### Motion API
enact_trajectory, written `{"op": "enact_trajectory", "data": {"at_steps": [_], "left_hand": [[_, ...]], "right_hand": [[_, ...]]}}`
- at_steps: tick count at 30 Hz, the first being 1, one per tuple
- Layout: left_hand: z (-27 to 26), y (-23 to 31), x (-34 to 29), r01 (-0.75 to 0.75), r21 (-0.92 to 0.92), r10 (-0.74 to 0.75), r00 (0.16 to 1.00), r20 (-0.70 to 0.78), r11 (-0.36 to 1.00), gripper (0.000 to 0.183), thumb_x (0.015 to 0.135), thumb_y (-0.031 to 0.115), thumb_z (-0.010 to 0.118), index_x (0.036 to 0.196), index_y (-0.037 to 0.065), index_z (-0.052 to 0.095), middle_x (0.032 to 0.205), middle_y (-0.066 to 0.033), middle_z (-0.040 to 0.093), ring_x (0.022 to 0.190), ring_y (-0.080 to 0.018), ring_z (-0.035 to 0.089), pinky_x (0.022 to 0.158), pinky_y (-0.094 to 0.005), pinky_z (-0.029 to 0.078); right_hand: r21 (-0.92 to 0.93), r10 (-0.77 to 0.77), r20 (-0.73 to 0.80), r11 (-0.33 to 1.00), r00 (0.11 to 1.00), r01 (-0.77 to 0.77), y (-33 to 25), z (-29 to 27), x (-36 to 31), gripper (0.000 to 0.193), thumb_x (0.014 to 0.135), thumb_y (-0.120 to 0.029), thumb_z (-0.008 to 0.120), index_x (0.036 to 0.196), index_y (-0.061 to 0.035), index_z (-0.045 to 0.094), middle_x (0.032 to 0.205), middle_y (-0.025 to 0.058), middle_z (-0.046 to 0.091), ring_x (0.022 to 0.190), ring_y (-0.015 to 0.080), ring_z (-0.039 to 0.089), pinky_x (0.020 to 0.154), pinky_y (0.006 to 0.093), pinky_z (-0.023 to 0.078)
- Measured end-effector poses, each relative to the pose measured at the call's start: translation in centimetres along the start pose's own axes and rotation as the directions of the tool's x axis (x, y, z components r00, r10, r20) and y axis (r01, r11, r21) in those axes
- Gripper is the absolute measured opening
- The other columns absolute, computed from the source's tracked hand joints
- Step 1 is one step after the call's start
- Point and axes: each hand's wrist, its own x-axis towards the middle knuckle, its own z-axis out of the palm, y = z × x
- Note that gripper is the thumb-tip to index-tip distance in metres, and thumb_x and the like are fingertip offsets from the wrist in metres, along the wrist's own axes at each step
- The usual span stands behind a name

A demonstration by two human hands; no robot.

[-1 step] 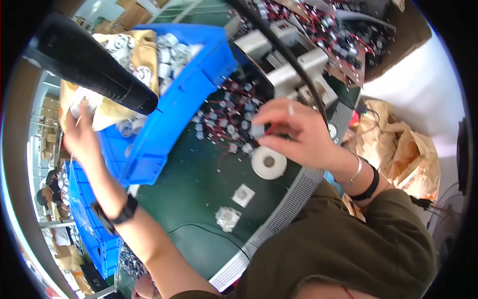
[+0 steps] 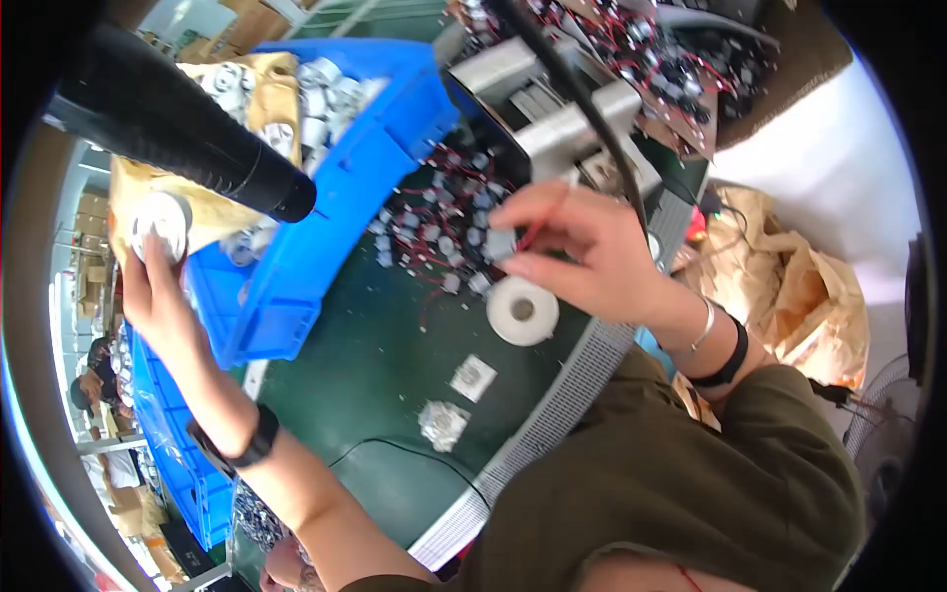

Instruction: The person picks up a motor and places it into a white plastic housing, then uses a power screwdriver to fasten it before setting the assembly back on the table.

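My left hand (image 2: 148, 281) reaches out over the blue bin (image 2: 340, 232) and is shut on a white round part (image 2: 163, 222), next to a brown paper lining full of similar white parts. My right hand (image 2: 592, 261) hovers over a pile of small grey components with red wires (image 2: 434, 232) on the green mat. Its fingertips pinch one small grey component (image 2: 501, 243). A white ring-shaped roll (image 2: 522, 312) lies on the mat just below that hand.
Two small square metal pieces (image 2: 473, 378) (image 2: 442, 424) lie on the green mat (image 2: 365, 395). A thick black tube (image 2: 187, 128) crosses above the bin. A metal fixture (image 2: 562, 113) stands behind the pile. Crumpled brown paper (image 2: 789, 286) lies at the right. Another blue bin (image 2: 173, 444) sits at lower left.
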Motion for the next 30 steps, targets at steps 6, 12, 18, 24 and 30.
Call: {"op": "enact_trajectory", "data": {"at_steps": [6,12,18,24,30], "left_hand": [[8.0,3.1,-16.6,0.403,-0.104,-0.233,0.700,0.675,0.909,0.023,0.088,0.007,0.057,0.108,-0.003,0.059,0.087,-0.0004,0.061,0.078,-0.0054,0.052,0.069,-0.0200,0.043],[12.7,5.1,-18.2,0.090,0.095,-0.129,0.794,0.593,0.991,0.031,0.079,0.010,0.064,0.107,-0.001,0.060,0.092,-0.0127,0.062,0.074,-0.0203,0.060,0.071,-0.0282,0.048],[13.0,4.3,-20.7,-0.241,-0.140,0.278,0.807,0.520,0.960,0.070,0.065,0.012,0.076,0.126,0.001,0.043,0.118,-0.0179,0.052,0.109,-0.0322,0.052,0.089,-0.0387,0.044],[13.5,4.3,-20.4,-0.141,-0.255,0.258,0.817,0.515,0.957,0.074,0.063,0.011,0.077,0.127,0.001,0.041,0.118,-0.0176,0.052,0.110,-0.0326,0.051,0.092,-0.0391,0.042],[13.4,3.7,-20.7,-0.106,-0.210,0.203,0.825,0.527,0.972,0.085,0.059,0.016,0.080,0.130,0.000,0.036,0.122,-0.0182,0.049,0.113,-0.0341,0.048,0.093,-0.0389,0.040]], "right_hand": [[0.155,0.068,0.028,0.985,0.997,-0.071,-0.1,-0.9,0.3,0.031,0.080,0.005,0.063,0.109,0.0043,0.054,0.101,0.0072,0.059,0.089,0.0105,0.059,0.079,0.0231,0.050],[0.092,0.088,0.074,0.991,0.993,-0.094,0.0,-1.1,-1.8,0.029,0.079,0.005,0.064,0.107,0.0035,0.056,0.100,0.0060,0.059,0.090,0.0108,0.058,0.081,0.0231,0.049],[-0.162,0.219,0.211,0.969,0.953,-0.187,0.3,-1.0,-2.0,0.024,0.079,0.007,0.061,0.101,-0.0002,0.058,0.096,0.0052,0.059,0.091,0.0125,0.059,0.082,0.0262,0.051],[-0.416,-0.046,0.365,0.886,0.930,0.207,0.7,-1.2,-1.0,0.022,0.076,0.005,0.063,0.097,-0.0019,0.059,0.089,0.0060,0.057,0.082,0.0186,0.061,0.071,0.0292,0.052],[-0.515,-0.048,0.319,0.830,0.946,0.216,0.5,-1.1,-1.3,0.023,0.073,-0.002,0.069,0.094,-0.0031,0.060,0.087,0.0066,0.057,0.073,0.0178,0.057,0.063,0.0290,0.049]]}}
